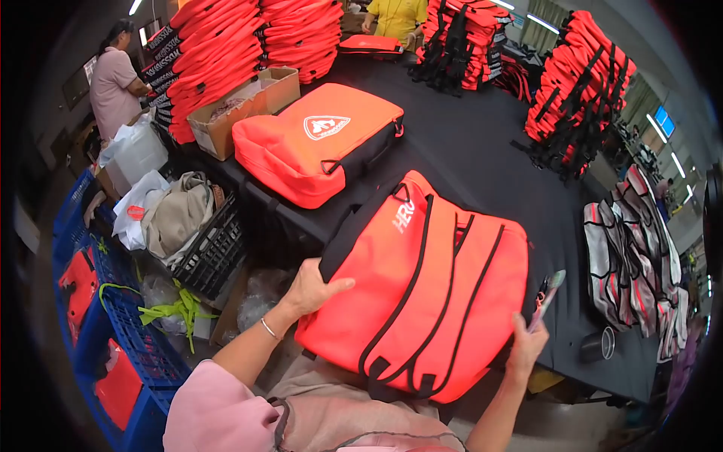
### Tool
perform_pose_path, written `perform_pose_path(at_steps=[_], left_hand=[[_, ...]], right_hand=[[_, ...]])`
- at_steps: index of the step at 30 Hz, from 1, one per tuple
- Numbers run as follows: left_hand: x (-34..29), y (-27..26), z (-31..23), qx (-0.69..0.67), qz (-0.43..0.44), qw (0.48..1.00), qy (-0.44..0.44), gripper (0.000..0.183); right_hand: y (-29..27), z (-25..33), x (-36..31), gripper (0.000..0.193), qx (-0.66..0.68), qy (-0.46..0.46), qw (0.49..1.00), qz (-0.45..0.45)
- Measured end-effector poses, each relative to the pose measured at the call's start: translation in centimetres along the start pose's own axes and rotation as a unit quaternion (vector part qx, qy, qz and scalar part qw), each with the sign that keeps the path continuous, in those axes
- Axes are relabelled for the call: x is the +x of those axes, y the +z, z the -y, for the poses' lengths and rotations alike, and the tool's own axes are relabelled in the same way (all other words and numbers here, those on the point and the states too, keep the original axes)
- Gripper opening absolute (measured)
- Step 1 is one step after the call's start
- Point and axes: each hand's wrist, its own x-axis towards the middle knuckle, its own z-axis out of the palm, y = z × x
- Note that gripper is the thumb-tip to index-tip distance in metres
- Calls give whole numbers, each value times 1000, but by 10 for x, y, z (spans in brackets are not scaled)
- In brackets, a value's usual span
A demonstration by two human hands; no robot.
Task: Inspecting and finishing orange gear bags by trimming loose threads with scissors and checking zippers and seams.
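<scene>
A bright orange-red backpack (444,294) with black-edged shoulder straps lies in front of me, straps up, partly over the near table edge. My left hand (310,290) grips its left edge, thumb on top and fingers hidden underneath. At the right side, my right hand (529,343) is closed around a slim tool (548,297) with a pale purplish handle and a greyish tip; its exact kind is unclear. That hand is close beside the bag's right edge; whether it touches is unclear. Just beyond lies a second orange-red bag (320,143) with a white emblem.
The black-covered table (482,143) bears tall stacks of orange-red bags (207,64) and a cardboard box (199,132). Grey strapped pieces (633,264) and a dark cup (599,345) are at the right. Crates (211,248) stand left. Two people are visible farther off.
</scene>
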Motion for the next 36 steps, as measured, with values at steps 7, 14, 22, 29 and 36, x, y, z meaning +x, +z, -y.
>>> perform_pose_path(at_steps=[7,14,22,29,36], left_hand=[[40,-14,-108,70,-84,936,334,29],[132,-30,-118,-51,-176,957,223,40],[144,-127,-161,201,-270,904,264,52],[175,-234,-234,349,-322,862,179,38],[253,-322,-204,385,-410,819,112,50]], right_hand=[[-30,119,28,65,60,-214,959,-174],[27,155,104,22,146,-285,944,-77],[91,201,100,23,259,-282,924,15],[241,211,154,17,343,-156,915,146],[416,180,192,21,419,89,895,127]])
